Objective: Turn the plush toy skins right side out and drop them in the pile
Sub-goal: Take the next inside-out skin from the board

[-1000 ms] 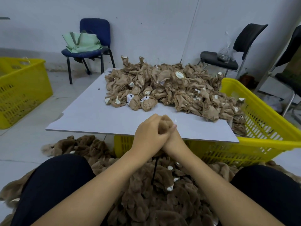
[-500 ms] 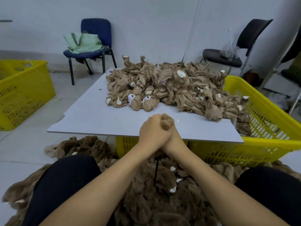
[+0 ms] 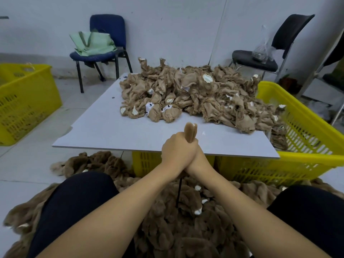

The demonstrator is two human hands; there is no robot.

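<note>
Both my hands are clasped together over the near edge of the board, around one tan plush skin [image 3: 190, 132] whose furry tip sticks up above my fists. My left hand [image 3: 176, 148] wraps the skin from the left and covers most of my right hand [image 3: 197, 157], which grips it from below. A thin black rod [image 3: 179, 190] runs down from under my hands. A heap of inside-out skins [image 3: 195, 97] lies on the far half of the board. Between my knees on the floor spreads the pile of furry brown skins [image 3: 186, 226].
The grey board [image 3: 104, 127] rests on a yellow crate [image 3: 305, 146] that holds more skins. Another yellow crate [image 3: 24, 101] stands at the left. A blue chair [image 3: 104, 51] with a green bag and a black chair [image 3: 260, 58] stand by the wall.
The furry tip of the skin has pushed up out of my fists, from a small bump to a tall lobe. My hands stayed clasped at the board's edge.
</note>
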